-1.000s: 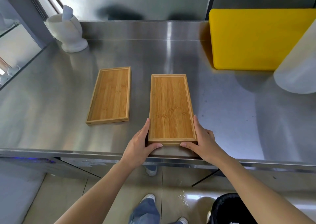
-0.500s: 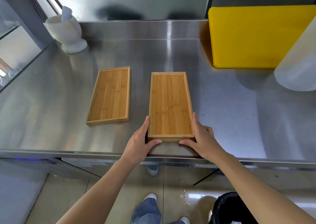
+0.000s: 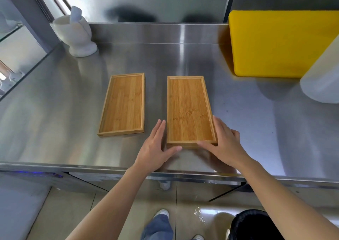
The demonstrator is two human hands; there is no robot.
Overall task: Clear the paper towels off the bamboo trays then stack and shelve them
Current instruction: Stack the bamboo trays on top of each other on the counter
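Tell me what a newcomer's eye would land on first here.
Two bamboo trays lie side by side on the steel counter: the right tray, framed at its near end by the left hand and right hand, and the left tray alone. A yellow board leans at the back right.

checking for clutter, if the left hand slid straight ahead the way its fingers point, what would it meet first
Probably nothing soon: the left hand points up the bare strip of counter between the two trays. Beyond that, likely the steel back wall; depth is hard to judge.
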